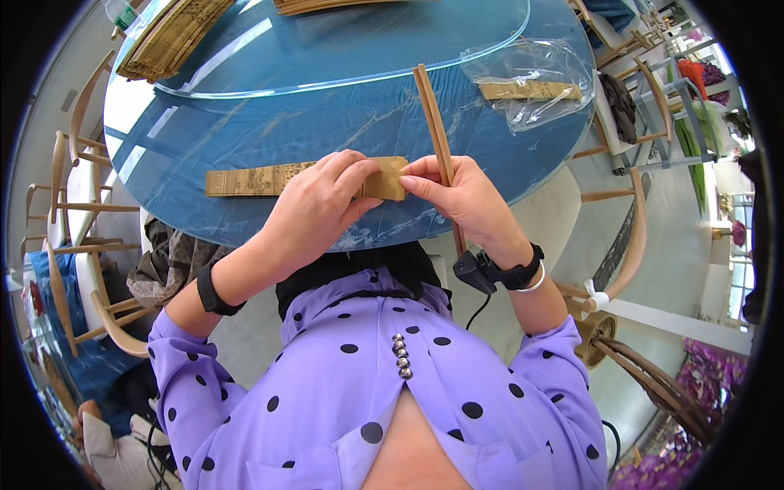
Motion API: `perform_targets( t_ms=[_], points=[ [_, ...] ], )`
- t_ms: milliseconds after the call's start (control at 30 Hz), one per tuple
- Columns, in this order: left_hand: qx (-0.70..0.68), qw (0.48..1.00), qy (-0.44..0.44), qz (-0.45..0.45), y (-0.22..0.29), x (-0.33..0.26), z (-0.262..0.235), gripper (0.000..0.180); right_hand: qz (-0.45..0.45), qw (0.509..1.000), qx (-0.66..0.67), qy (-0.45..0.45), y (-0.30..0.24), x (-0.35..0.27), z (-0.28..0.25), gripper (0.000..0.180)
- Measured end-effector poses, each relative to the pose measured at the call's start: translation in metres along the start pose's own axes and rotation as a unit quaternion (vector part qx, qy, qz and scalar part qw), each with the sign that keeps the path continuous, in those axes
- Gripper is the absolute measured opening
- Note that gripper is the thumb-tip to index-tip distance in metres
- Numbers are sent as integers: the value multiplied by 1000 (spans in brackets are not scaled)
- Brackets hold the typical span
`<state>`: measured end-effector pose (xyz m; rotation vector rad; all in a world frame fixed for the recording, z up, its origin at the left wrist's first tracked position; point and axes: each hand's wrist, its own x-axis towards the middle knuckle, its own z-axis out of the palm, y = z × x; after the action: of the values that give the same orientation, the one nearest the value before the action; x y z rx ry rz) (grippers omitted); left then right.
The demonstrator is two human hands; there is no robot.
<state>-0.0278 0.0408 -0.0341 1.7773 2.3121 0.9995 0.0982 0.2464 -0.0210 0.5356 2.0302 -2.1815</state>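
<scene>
A long, flat brown paper chopstick sleeve point(253, 180) with dark printing lies crosswise near the front edge of the table. My left hand point(327, 192) is closed over its middle, thumb below and fingers on top. In my right hand point(465, 196) is a pair of plain wooden chopsticks point(434, 122), slanting up and away between thumb and palm. The right thumb and fingertips also pinch the sleeve's right end. Whether that end is open cannot be seen.
The round blue marbled table point(269, 131) carries a raised glass turntable point(359, 41). On it are a stack of brown sleeves point(175, 37) at far left and brown sticks or strips point(343, 5) at the far edge. A clear plastic bag point(531, 82) lies right. Wooden chairs point(641, 220) surround the table.
</scene>
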Motion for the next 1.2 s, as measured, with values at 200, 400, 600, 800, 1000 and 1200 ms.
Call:
perform_targets(
  t_ms=[200, 400, 600, 800, 1000, 1200],
  points=[
    [49, 997, 27, 48, -2, 2, -10, 44, -13, 998, 47, -27, -2, 7, 4, 20],
    [-16, 999, -13, 46, -12, 5, -9, 44, -14, 998, 45, -32, -6, 13, 2, 22],
    [30, 997, -26, 73, -7, 12, -18, 48, 21, 997, 57, -47, -12, 12, 2, 24],
    [56, 992, -62, 97, -16, 16, -17, 53, 24, 994, 77, -69, -10, 12, -1, 25],
    [76, 990, -43, 110, -15, 16, -8, 47, 37, 994, 78, -63, -3, 17, 2, 21],
    [97, 988, -59, 109, -13, 21, -10, 44, -6, 998, 34, -57, 4, 20, 3, 17]
  ],
)
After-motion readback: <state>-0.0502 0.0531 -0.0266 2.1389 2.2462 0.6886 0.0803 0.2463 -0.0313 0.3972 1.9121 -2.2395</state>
